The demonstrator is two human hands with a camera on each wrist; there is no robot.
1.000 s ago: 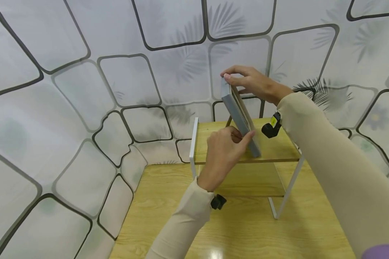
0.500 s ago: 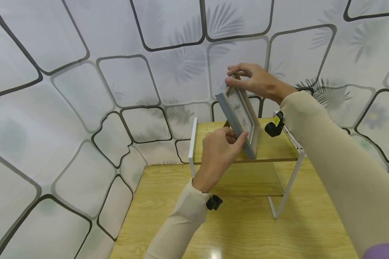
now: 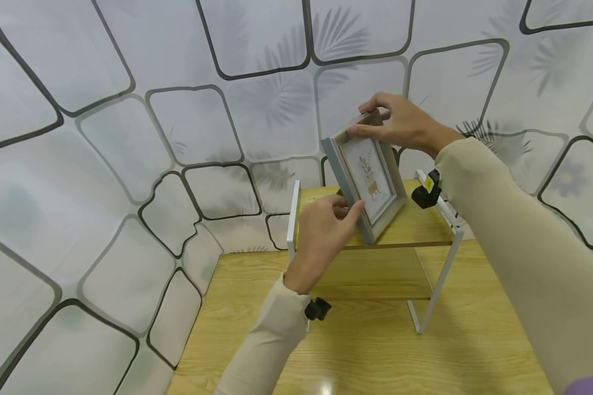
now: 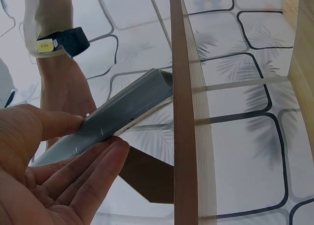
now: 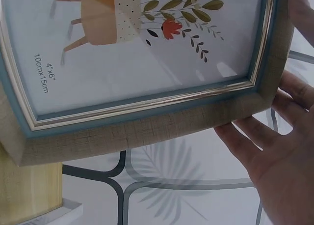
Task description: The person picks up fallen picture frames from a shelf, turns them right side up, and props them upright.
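Observation:
A picture frame (image 3: 370, 178) with a beige face and blue-grey sides stands tilted on the top board of a small two-tier shelf (image 3: 427, 236). Its print shows an animal with leaves and flowers. My left hand (image 3: 323, 233) pinches the frame's left side near the bottom, thumb in front and fingers behind. At the top edge, my right hand (image 3: 400, 123) grips the frame with its thumb on the front. In the left wrist view a brown stand leg (image 4: 149, 178) sticks out behind the frame (image 4: 122, 107). Close up in the right wrist view, fingers (image 5: 250, 141) curl at the frame's border.
White metal side rails (image 3: 292, 214) edge the shelf, and a lower board (image 3: 380, 274) lies beneath its top. The shelf stands on a wood-grain table (image 3: 375, 351). Patterned cloth walls (image 3: 272, 120) rise behind and to the left.
The frame has turned from nearly edge-on so its printed front now faces the head camera. My right hand has moved to the right, and my left hand slightly left.

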